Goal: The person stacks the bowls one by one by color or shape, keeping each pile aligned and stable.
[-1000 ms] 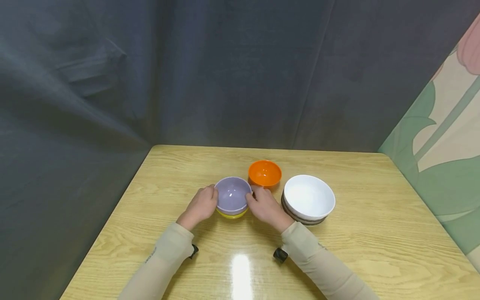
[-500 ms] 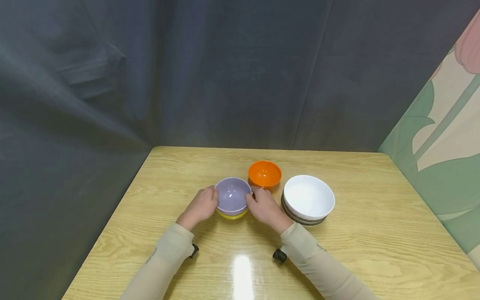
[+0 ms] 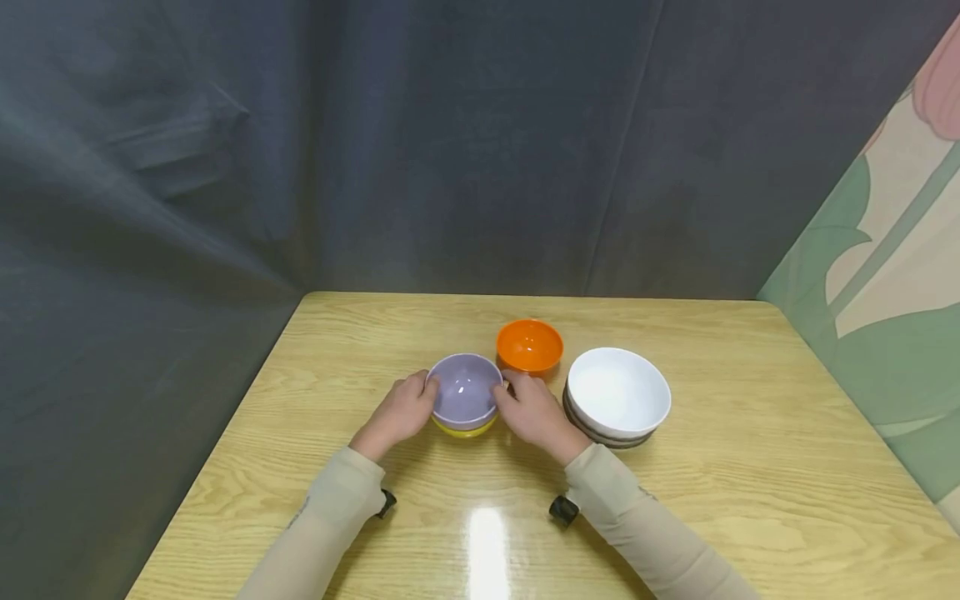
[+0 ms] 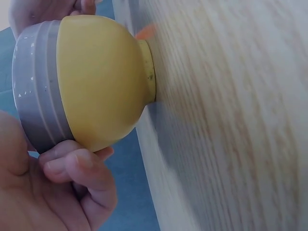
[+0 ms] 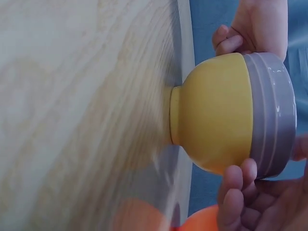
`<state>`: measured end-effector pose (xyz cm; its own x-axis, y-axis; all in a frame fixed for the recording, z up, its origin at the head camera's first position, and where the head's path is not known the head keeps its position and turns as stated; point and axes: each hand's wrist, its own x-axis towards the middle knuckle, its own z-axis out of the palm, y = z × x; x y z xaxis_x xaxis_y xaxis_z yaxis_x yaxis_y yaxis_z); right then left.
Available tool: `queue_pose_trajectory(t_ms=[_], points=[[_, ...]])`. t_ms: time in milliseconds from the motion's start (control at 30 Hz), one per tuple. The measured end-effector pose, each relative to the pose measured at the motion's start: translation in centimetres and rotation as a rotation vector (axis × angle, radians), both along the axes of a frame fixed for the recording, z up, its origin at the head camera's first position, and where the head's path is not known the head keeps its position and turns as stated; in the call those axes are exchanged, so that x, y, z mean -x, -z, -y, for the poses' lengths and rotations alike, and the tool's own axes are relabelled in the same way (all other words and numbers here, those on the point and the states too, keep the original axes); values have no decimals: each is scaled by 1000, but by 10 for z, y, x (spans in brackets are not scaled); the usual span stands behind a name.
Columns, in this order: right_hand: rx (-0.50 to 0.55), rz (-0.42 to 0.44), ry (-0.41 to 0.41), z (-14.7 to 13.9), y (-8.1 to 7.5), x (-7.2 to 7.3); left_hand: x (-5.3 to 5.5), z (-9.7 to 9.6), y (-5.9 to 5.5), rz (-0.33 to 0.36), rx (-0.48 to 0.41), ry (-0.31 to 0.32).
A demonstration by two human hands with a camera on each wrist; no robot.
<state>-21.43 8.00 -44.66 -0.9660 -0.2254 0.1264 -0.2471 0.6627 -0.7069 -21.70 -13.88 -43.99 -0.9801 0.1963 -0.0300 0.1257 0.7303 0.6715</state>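
Note:
A purple bowl (image 3: 465, 393) sits nested in a yellow bowl (image 4: 98, 82), whose foot stands on the wooden table. At the left side of the purple rim, my left hand (image 3: 405, 408) grips with the thumb over the edge and the fingers curled beneath. My right hand (image 3: 532, 412) grips the opposite side the same way, its fingertips (image 5: 233, 178) right at the seam between the two bowls. The inside of the yellow bowl is hidden by the purple one.
An orange bowl (image 3: 529, 346) stands just behind my right hand. To the right is a large white bowl (image 3: 618, 392) stacked on darker bowls (image 3: 600, 437). A dark curtain (image 3: 480, 150) hangs behind the wooden table (image 3: 750, 467).
My left thumb reaches slightly farther over the purple rim. The bowls and my right hand stay in place.

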Motion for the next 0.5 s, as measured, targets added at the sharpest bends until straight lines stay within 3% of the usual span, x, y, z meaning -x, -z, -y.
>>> queue_pose_trajectory(t_ms=[333,500], points=[[47,59,205,2,5,5,-2,0,-1,42,-37,-31],[31,75,238,3,6,10,-3,0,1,47,-39,-29]])
